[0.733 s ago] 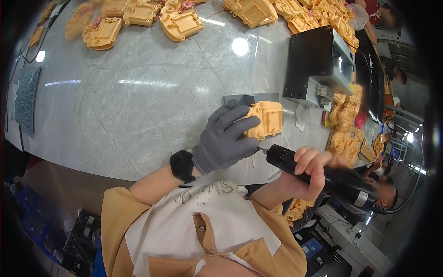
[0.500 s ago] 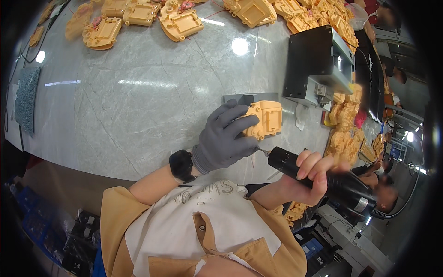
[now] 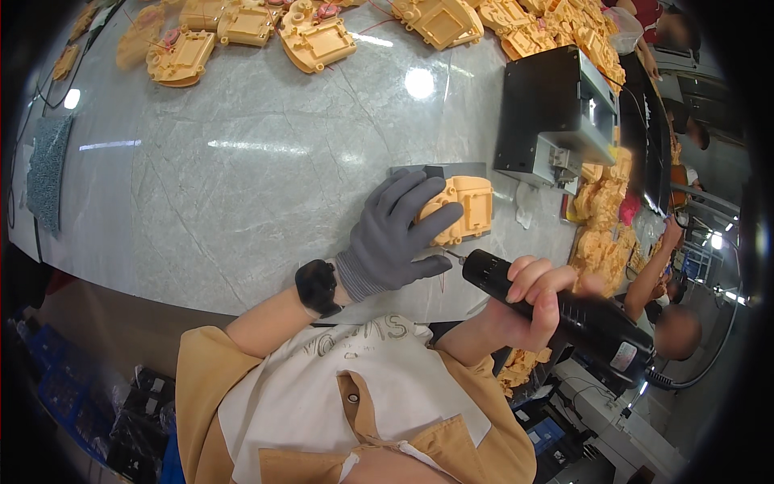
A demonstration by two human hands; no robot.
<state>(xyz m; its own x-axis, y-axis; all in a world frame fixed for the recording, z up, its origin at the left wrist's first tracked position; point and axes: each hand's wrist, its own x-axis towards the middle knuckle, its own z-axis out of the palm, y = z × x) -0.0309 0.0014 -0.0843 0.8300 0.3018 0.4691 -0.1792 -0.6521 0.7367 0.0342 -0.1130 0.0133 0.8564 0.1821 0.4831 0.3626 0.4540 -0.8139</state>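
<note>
An orange plastic housing with raised posts and a rectangular recess lies on a dark grey block at the middle of the table. My left hand, in a grey glove, rests over the housing's left end with fingers stretched and spread. Its thumb stands apart, below the housing. A black electric screwdriver is wrapped in the bare fingers of my right hand. The thin bit points left and up, its tip close to the housing's lower left edge; whether it touches is too small to tell.
A black box-shaped machine stands right of the block. Piled orange housings lie beyond it, and more housings with red wires line the far edge. A blue-grey textured pad is at far left. Co-workers sit at right.
My left fingers have spread and the thumb has moved away from the housing. The screwdriver has shifted slightly left and up. A co-worker's arm has risen at right.
</note>
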